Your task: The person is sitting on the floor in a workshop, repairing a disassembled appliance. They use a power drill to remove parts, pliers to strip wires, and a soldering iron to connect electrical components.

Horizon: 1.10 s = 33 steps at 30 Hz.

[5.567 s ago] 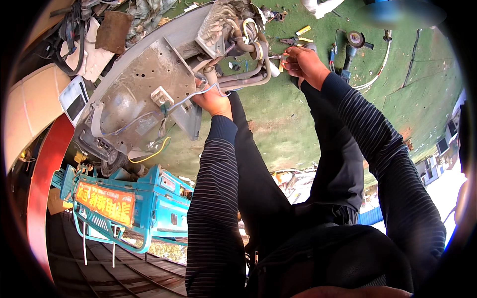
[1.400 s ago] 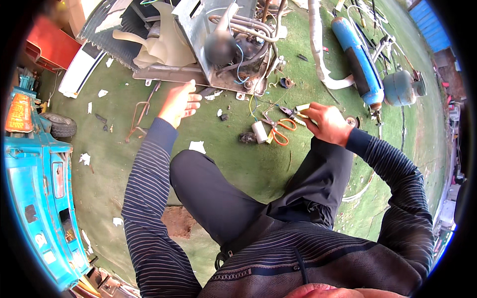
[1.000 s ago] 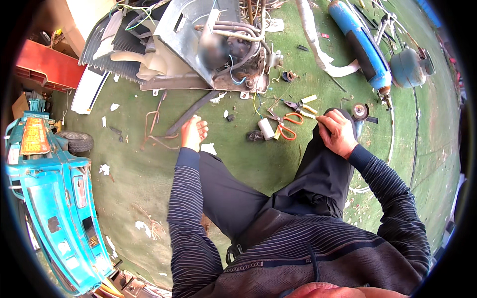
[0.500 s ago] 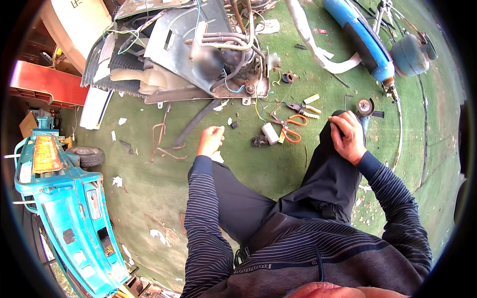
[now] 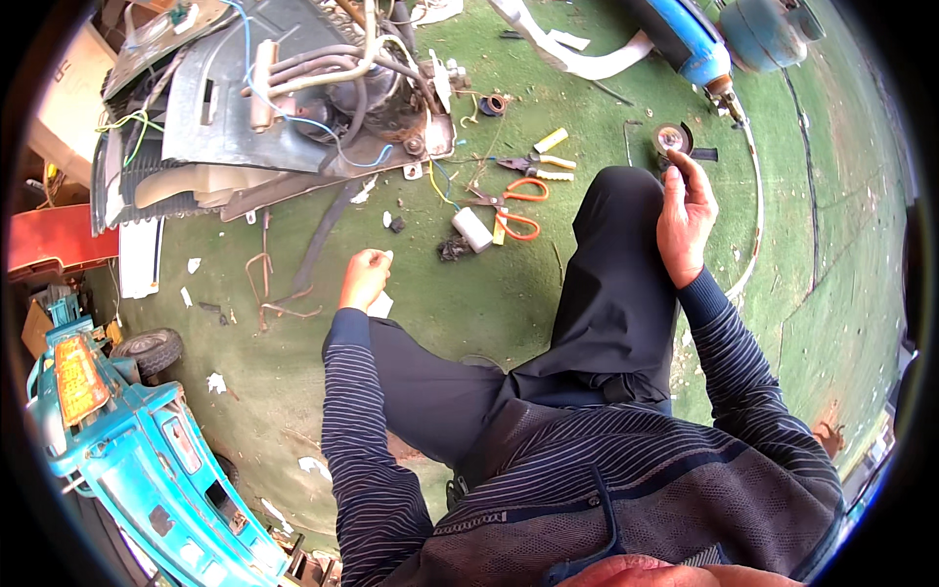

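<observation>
My left hand [image 5: 365, 281] is closed beside my left knee; whether anything is between its fingertips cannot be made out. My right hand [image 5: 685, 217] is open and partly bent beside my right knee [image 5: 621, 205], fingertips just below an angle grinder [image 5: 671, 139]. Pliers [image 5: 558, 174], orange-handled snips [image 5: 516, 223], a white cylinder [image 5: 472, 230] with wires and a yellow piece [image 5: 549, 140] lie on the green floor ahead. Beyond them stands an opened metal appliance [image 5: 201, 108] with pipes, a fan and loose wires. Bent copper tubing [image 5: 269, 306] lies left of the tools.
A blue gas cylinder [image 5: 675, 44] with a hose [image 5: 753, 225], a smaller tank [image 5: 753, 34] and wrapped white pipe [image 5: 582, 61] lie at the upper right. At left are a turquoise vehicle [image 5: 156, 460], a wheel [image 5: 147, 352], a red panel [image 5: 54, 235] and cardboard [image 5: 73, 98].
My view has shifted. My right hand has lifted off my knee and moved upward beside it, its fingers extending toward the grinder. My left hand stays by my left knee, fingers curled.
</observation>
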Available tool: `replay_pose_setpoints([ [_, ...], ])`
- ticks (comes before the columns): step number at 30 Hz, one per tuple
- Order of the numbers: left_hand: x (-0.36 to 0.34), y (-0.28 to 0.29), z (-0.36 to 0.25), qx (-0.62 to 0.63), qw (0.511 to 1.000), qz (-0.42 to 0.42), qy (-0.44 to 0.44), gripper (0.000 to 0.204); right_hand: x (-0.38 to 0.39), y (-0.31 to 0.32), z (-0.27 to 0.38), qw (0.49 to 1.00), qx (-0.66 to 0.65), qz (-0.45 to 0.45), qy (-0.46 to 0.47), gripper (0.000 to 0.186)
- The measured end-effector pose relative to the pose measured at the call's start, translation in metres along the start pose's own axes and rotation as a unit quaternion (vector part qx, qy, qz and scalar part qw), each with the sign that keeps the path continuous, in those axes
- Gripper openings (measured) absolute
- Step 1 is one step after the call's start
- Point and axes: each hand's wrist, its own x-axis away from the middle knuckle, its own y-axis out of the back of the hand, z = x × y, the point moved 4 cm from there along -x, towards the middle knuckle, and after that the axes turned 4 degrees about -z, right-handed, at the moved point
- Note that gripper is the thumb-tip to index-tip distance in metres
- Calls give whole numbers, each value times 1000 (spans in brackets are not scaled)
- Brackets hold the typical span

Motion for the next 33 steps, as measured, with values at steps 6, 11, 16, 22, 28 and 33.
replay_pose_setpoints([
  [6,-10,-47,29,-157,984,47,-70,35,-33,40,-78,972,-46,10,-229,25],
  [11,-4,-107,-39,-216,966,130,-54,41,-31,85,-244,946,168,121,-251,38],
  [16,10,-138,-53,-181,969,123,-113,38,24,70,-300,902,285,116,-301,47],
  [22,25,-155,-62,-250,951,158,-93,42,65,33,-311,911,294,199,-209,40],
  [28,28,-173,-129,-285,932,175,-143,43,80,10,-345,854,406,279,-170,34],
  [33,31,-157,-192,-290,933,144,-155,41,61,-6,-290,863,411,254,-149,42],
])
